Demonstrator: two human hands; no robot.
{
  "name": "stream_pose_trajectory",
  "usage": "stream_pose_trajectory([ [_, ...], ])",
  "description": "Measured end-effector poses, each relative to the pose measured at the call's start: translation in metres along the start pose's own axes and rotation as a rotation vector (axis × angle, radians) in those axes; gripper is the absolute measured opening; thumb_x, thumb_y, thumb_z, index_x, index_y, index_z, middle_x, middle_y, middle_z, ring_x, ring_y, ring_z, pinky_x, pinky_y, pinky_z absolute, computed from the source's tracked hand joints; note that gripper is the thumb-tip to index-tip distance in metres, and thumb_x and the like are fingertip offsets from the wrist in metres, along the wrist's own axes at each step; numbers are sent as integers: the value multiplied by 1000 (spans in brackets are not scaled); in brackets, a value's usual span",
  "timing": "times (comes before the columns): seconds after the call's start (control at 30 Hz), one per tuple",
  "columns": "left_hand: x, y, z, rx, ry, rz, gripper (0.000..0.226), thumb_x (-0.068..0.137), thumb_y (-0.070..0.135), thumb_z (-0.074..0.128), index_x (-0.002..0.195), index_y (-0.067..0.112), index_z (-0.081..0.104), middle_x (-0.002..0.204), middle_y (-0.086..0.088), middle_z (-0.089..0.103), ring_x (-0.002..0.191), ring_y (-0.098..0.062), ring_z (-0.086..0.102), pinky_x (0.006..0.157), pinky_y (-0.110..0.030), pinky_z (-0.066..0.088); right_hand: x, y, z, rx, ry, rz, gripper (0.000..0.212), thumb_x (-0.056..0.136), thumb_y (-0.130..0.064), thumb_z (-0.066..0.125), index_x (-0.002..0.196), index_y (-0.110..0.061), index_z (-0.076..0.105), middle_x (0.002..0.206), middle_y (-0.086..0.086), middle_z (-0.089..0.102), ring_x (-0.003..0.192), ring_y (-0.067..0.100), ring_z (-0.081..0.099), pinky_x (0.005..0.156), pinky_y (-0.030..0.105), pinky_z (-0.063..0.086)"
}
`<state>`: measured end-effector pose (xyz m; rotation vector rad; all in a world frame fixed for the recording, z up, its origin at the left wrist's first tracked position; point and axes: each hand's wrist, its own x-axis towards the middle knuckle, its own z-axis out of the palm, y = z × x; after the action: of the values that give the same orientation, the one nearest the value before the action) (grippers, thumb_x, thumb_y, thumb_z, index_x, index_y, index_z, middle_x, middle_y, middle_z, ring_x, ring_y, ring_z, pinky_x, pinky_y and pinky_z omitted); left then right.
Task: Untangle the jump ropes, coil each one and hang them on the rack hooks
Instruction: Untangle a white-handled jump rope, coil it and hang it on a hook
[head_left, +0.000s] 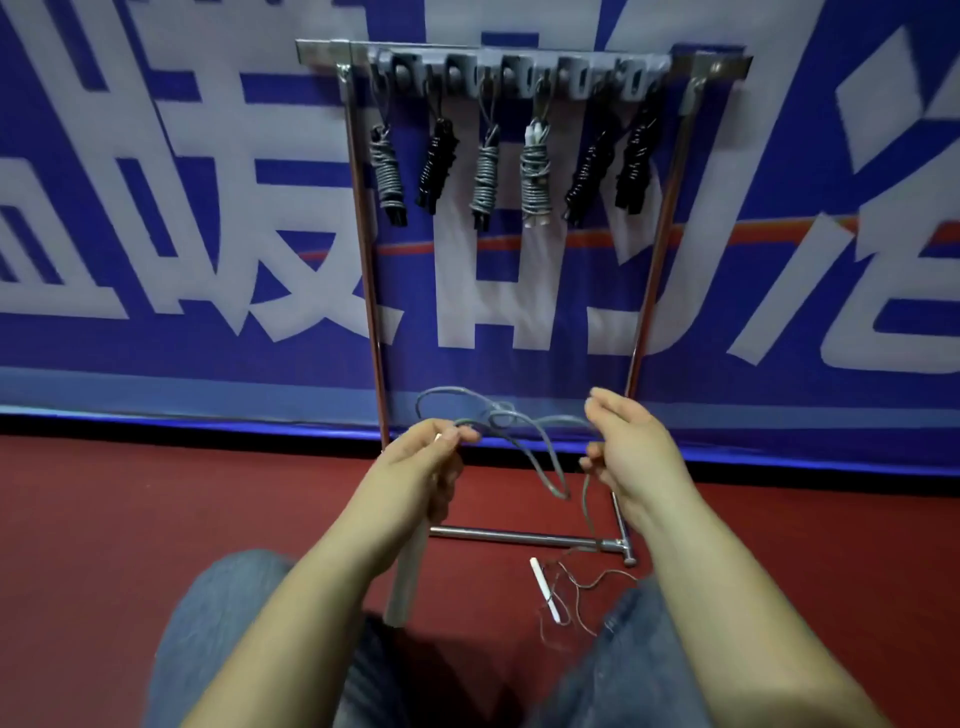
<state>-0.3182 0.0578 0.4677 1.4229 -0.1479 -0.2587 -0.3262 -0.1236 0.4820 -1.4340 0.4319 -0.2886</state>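
Observation:
A thin grey jump rope (524, 426) loops loosely between my two hands in front of the rack. My left hand (431, 457) pinches the rope together with a white handle end. My right hand (623, 441) holds the rope's other side, fingers curled round it. From there the rope drops to the red floor, where its other white handle (544, 590) lies amid loose cord. The metal rack (519, 57) stands ahead, with several coiled ropes, grey and black, hanging from its hooks, such as a grey coil (535, 174).
A blue banner with large white characters (208, 208) backs the rack. The rack's chrome base bar (519, 536) lies on the red floor (130, 519) near my knees. My legs in jeans (218, 623) fill the bottom of the view.

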Motion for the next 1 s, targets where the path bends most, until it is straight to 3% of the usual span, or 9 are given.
stream_pose_trajectory([
  [0.07,-8,9,8,132,-10,40,23,99,20,42,89,18,62,56,5,36,41,-6,25,42,-18,17,-16,-11,-2,-72,-35,-108,35,95,-18,50,130,-21,47,127,0,54,54,3,44,51,19,44],
  [0.17,-20,24,19,299,-46,141,22,97,27,45,86,23,64,55,8,37,44,-5,28,41,-15,23,-47,-29,7,-149,-294,-336,20,96,-16,48,110,-29,54,115,-6,63,46,-5,49,45,19,39],
  [0.27,-33,42,26,234,-109,183,21,98,21,44,85,13,59,52,7,35,44,-6,26,41,-17,21,-66,-32,12,-320,-451,-420,16,97,-19,46,99,-29,59,70,-27,62,47,-10,50,53,15,38],
  [0.33,-41,53,29,92,-106,197,25,98,17,41,82,11,58,49,6,35,41,-6,25,41,-18,17,-72,-28,10,-438,-465,-433,18,97,-24,45,85,-22,59,50,-17,54,44,-3,46,54,18,39],
  [0.6,-53,75,21,-364,-9,185,27,98,20,36,89,13,61,49,6,37,36,-3,23,34,-13,21,-57,-3,-8,-893,-248,-423,28,97,-27,42,71,-27,53,60,-10,51,57,2,46,61,25,35],
  [0.7,-49,70,19,-301,42,176,25,97,17,39,83,14,60,50,4,39,34,-4,24,35,-13,20,-59,-6,-7,-608,-238,-303,33,99,-22,39,71,-18,57,55,-4,53,43,3,44,53,22,34],
  [0.83,-41,47,19,73,99,58,26,94,25,51,80,9,65,56,0,62,31,-6,26,36,-15,20,-71,-26,6,209,-314,49,37,100,-24,38,68,-8,49,42,-1,39,29,6,23,33,16,20],
  [0.93,-51,23,31,363,28,65,39,89,43,57,78,10,73,64,3,69,44,-4,46,48,-18,35,-77,-38,11,612,-402,259,38,98,-30,39,66,-11,46,43,-3,35,27,4,22,29,15,18],
  [1.0,-60,18,39,310,-101,-10,44,91,44,53,73,8,70,68,-7,70,39,-3,43,42,-16,32,-75,-43,10,699,-374,256,38,98,-31,38,66,-12,45,44,-5,34,27,4,22,29,15,18],
])
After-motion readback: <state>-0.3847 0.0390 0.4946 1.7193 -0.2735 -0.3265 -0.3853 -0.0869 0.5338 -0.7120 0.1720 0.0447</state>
